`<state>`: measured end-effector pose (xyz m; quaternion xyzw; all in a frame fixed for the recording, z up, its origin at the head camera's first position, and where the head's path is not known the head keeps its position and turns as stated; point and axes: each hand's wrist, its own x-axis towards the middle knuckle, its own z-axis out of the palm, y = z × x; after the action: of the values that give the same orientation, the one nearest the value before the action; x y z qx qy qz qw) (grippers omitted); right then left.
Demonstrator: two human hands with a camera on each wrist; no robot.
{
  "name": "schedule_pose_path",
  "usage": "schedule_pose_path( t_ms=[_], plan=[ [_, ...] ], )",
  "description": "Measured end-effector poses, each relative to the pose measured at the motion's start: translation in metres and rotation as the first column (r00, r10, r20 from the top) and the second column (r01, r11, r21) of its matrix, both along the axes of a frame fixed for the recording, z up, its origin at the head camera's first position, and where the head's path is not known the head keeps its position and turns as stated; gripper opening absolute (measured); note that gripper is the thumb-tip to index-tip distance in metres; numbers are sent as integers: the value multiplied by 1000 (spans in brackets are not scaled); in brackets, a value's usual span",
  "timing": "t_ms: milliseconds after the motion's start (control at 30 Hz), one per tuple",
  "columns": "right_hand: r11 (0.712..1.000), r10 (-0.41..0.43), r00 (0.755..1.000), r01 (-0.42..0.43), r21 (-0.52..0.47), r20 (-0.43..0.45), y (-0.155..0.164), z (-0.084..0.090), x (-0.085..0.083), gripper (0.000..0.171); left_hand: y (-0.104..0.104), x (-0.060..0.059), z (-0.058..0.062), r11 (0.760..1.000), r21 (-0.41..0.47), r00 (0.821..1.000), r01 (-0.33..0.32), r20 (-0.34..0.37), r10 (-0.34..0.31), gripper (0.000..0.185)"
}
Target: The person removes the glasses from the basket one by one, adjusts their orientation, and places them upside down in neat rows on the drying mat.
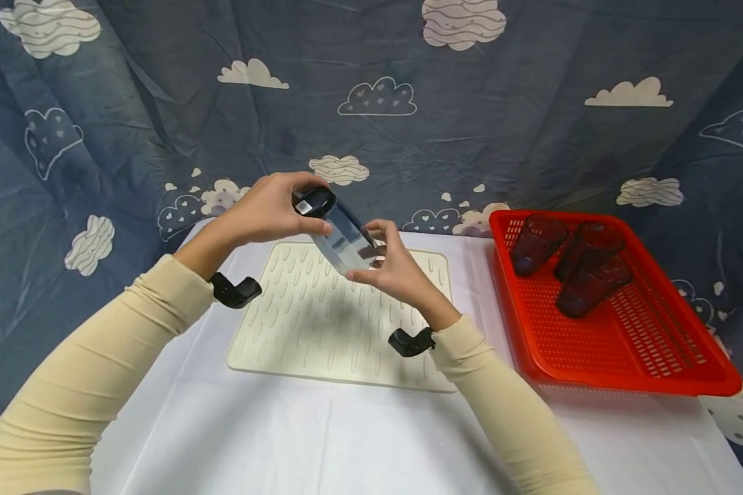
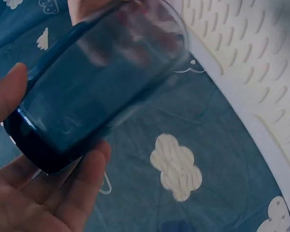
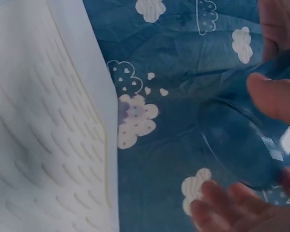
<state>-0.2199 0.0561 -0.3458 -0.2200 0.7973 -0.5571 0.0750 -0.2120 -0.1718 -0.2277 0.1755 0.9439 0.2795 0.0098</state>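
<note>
A clear bluish drinking glass (image 1: 343,242) is held tilted in the air above the cream ribbed mat (image 1: 322,350). My left hand (image 1: 278,210) grips its thick dark base, thumb on one side and fingers on the other. At the lower, rim end, my right hand (image 1: 389,265) holds the glass between thumb and curled fingers. The left wrist view shows the glass (image 2: 96,92) side-on, with the right fingers blurred behind its wall. Its round open mouth shows in the right wrist view, where the right thumb (image 3: 275,99) lies against the glass.
To the right stands a red perforated plastic basket (image 1: 631,381) with three dark tumblers (image 1: 585,289) lying tilted in its far part. A white cloth (image 1: 272,440) covers the table. Behind hangs a dark blue cloud-patterned curtain (image 1: 532,137). Black devices (image 1: 411,342) sit on both wrists.
</note>
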Motion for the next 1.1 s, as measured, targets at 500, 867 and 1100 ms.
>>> schedule_pose_path(
  t_ms=[500,867,1100],
  plan=[
    [812,165,979,-68,579,-116,86,25,26,75,-32,-21,-10,990,-122,998,-70,-10,70,63],
    [744,83,977,70,664,-196,170,47,44,74,-50,-43,-26,977,-146,987,-154,10,157,65],
    [710,36,958,174,682,-283,224,49,52,69,-57,-50,-38,964,-178,975,-195,69,210,70]
  ],
)
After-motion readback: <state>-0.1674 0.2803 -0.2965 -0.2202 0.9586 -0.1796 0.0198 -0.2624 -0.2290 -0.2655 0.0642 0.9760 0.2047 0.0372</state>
